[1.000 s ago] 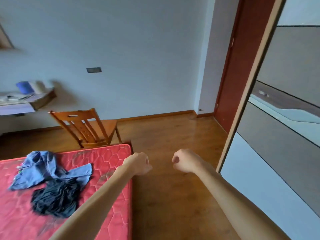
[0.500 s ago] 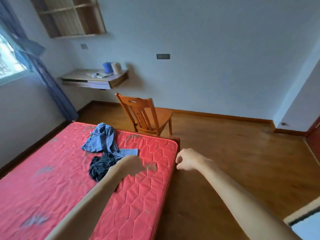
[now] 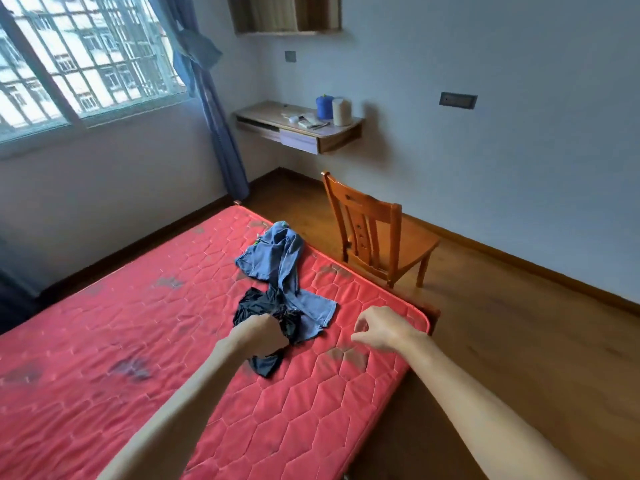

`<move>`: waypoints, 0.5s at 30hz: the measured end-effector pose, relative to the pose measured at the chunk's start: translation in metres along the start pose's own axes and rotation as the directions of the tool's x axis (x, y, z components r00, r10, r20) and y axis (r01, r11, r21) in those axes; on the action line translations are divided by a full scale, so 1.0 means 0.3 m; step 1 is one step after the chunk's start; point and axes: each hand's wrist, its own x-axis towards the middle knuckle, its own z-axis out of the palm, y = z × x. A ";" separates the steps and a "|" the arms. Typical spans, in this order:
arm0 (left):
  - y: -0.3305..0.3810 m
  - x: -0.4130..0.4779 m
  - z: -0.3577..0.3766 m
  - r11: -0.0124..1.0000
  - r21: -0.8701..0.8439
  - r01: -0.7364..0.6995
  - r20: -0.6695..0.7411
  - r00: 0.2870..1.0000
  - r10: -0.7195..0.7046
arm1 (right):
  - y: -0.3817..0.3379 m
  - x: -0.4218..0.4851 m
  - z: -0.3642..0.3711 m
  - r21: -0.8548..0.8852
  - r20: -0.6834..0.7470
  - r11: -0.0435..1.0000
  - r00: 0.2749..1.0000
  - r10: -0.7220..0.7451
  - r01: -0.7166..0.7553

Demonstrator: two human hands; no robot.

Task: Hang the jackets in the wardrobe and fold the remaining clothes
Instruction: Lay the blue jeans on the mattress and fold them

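Observation:
A crumpled blue garment (image 3: 282,261) lies near the far corner of the red mattress (image 3: 145,341). A dark, nearly black garment (image 3: 258,306) lies bunched against its near side. My left hand (image 3: 263,332) sits on top of the dark garment with its fingers curled into the cloth. My right hand (image 3: 381,329) hovers over the mattress just right of the clothes, fingers loosely curled, holding nothing. The wardrobe is out of view.
A wooden chair (image 3: 374,233) stands on the wood floor right beside the mattress's far corner. A wall-mounted desk (image 3: 298,129) with a blue tub and a white roll hangs beyond it. A barred window (image 3: 79,60) and blue curtain (image 3: 214,109) are at the left.
My view has swung left from the wardrobe and doorway to the bed. Both hands moved from over the floor to the mattress, and my left hand reached the dark garment.

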 end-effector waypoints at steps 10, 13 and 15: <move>-0.173 0.505 0.010 0.915 -0.378 0.142 0.031 0.990 -0.141 | -0.015 0.569 -0.016 -0.031 0.084 0.999 0.996 0.014 -0.011; -0.192 0.631 0.063 0.848 -0.490 0.200 0.074 0.979 -0.188 | 0.004 0.702 0.004 -0.032 0.130 0.999 0.991 0.037 -0.034; -0.185 0.697 0.110 0.724 -0.649 0.234 0.093 0.969 -0.230 | 0.017 0.789 0.026 -0.026 0.164 0.999 0.985 0.047 -0.043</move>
